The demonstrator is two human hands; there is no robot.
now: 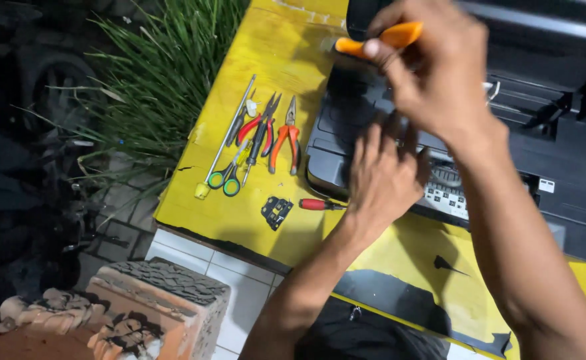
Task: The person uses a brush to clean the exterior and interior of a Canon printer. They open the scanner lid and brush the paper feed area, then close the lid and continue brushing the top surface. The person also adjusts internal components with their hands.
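— So, how far along is the work on the black printer [559, 153]?

— It looks like it is in the middle. The printer sits on the yellow table [273, 60], and its top looks opened up, so you can see slots and parts inside. A small black piece [277, 212] lies loose on the table, near the front of the printer. I think it came off the machine, but I cannot be sure.

— What are the hands doing?

— The right hand [439, 80] is up over the printer. Its fingers are closed around the orange-handled screwdriver [381, 39]. The tip is hidden, so I cannot tell if it is in a screw.

— And the other one?

— The left hand [383, 177] rests on the front edge of the printer. Its fingers are spread and pressed down on the black cover. It holds no tool.

— Are more tools out?

— Yes, in a row on the table, to the left of the printer. I see orange pliers [287, 141], red pliers [258, 127], green scissors [225, 177] and a long metal rod [229, 130]. A small red screwdriver [319, 205] lies just beside the left hand.

— So what is left?

— Most of the printer body is in one piece, so I would guess a lot is left.
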